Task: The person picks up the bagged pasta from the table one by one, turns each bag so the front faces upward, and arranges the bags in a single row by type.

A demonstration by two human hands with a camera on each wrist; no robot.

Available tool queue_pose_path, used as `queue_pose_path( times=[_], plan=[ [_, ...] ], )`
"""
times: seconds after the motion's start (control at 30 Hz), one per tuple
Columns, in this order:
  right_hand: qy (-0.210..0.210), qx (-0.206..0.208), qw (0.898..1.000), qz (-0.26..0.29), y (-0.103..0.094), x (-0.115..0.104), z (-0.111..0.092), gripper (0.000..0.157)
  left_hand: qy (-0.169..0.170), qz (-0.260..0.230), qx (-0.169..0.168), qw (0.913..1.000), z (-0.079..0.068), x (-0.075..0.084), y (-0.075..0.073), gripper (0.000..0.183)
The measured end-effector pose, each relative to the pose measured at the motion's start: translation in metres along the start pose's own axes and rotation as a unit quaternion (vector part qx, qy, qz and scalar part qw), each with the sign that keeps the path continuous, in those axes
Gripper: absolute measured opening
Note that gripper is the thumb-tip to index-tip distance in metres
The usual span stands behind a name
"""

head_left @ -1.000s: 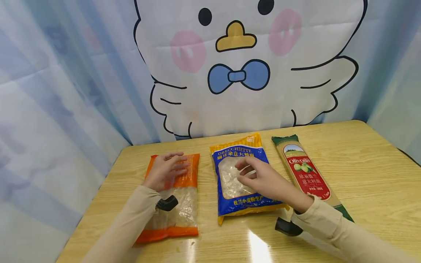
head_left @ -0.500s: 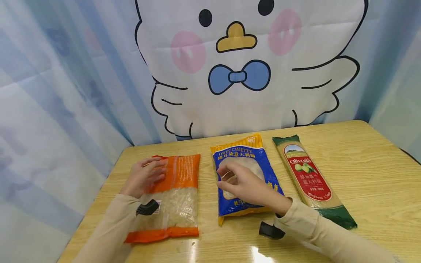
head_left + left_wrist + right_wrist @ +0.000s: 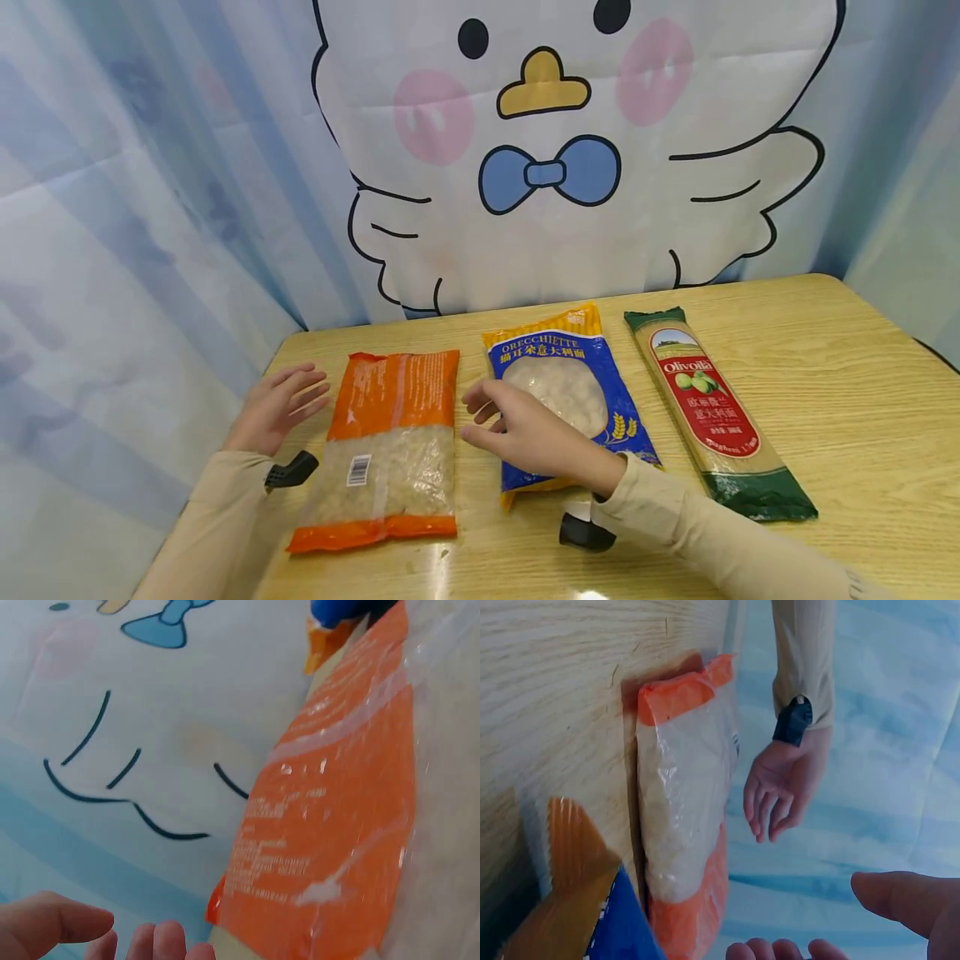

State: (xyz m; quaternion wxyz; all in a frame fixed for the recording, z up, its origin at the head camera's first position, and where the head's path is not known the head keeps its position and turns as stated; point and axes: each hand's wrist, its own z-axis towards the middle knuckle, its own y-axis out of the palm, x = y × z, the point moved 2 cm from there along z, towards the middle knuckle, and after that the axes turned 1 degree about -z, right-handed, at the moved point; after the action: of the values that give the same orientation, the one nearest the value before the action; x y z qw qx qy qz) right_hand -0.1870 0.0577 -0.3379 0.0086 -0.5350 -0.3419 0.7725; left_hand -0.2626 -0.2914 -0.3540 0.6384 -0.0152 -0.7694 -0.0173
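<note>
Chief risk, by judgement: the right grip (image 3: 528, 429) sits over the near-left part of the orecchiette bag (image 3: 570, 392), so a dropped wrist could knock that bag askew, with the black wrist mount (image 3: 587, 532) perhaps catching its near edge. Slick film is the other likely cause of trouble: a light pinch may slide off, and the loose pieces would probably slump to one end if the bag were raised by a corner. Right grip: fingers loosely bent, thumb apart from them, nothing held; fingertips reach past the orecchiette bag's left edge, over the gap there. Whether any part of it touches the film below cannot be told. Left grip (image 3: 273, 408): fingers loose, nothing held, well to the left of the orecchiette bag. Between that grip and the orecchiette bag lies the orange-and-clear food bag (image 3: 393, 454), flat on the worktop (image 3: 847, 358), barcode label (image 3: 359, 470) facing up, apart from the left fingers. Spaghetti pack (image 3: 712, 417) lies slantwise just right of the orecchiette bag, neither grip on it. Printed curtain (image 3: 225, 167) hangs behind the orecchiette bag.
</note>
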Motion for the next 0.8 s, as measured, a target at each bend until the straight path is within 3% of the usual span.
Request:
queue_pose_path(
  times=[0.37,0.63,0.8],
  plan=[
    [0.037,-0.044,0.998,0.013,0.025,-0.003,0.006,0.044,-0.043,-0.011,0.012,0.9989,0.003,-0.015,-0.021,0.07],
    [0.069,-0.071,0.995,-0.023,0.037,0.002,0.003,0.057,-0.06,0.013,0.016,0.998,0.006,-0.022,-0.018,0.072],
    [0.055,-0.076,0.995,-0.044,0.042,0.002,0.003,0.055,-0.068,0.009,0.011,0.9976,0.008,-0.024,-0.014,0.072]
  ],
)
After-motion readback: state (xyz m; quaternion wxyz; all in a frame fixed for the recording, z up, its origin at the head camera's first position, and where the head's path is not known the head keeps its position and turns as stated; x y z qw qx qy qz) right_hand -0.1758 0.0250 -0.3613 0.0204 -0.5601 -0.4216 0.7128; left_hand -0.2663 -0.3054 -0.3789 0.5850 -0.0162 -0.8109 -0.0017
